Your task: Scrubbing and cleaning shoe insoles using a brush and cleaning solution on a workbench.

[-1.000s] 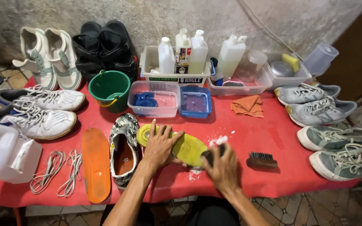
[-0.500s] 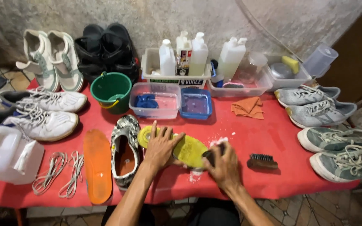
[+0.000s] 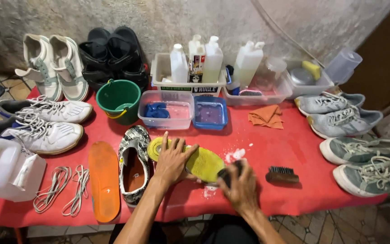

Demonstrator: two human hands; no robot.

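The right hand (image 3: pixel 242 190) is closed around a small dark scrubbing brush (image 3: pixel 228 174), of which only the head shows past the fingers; its bristles appear to meet the near end of the yellow-green foam insole (image 3: pixel 204 163), though the contact itself is hidden. The left hand (image 3: pixel 173 159) lies flat and open on the same insole, fingers spread and palm down, pinning it to the red tablecloth (image 3: pixel 267 140) without gripping. The insole lies at the front middle of the table, its long axis running from upper left to lower right; the left hand covers its middle and far part, the right hand is nearer its lower right end. White foam flecks (image 3: pixel 234 155) sit just beyond that end. To the left stand a black-and-white patterned sneaker (image 3: pixel 134 163), an orange insole (image 3: pixel 104 180) and loose grey laces (image 3: pixel 64 187); to the right, apart from the hand, a second dark-bristled wooden brush (image 3: pixel 282 174). Behind are a green plastic bucket (image 3: pixel 118 100), a clear tub holding a blue cloth (image 3: pixel 167 110), a blue tub (image 3: pixel 210 113) and a folded orange cloth (image 3: pixel 266 116).
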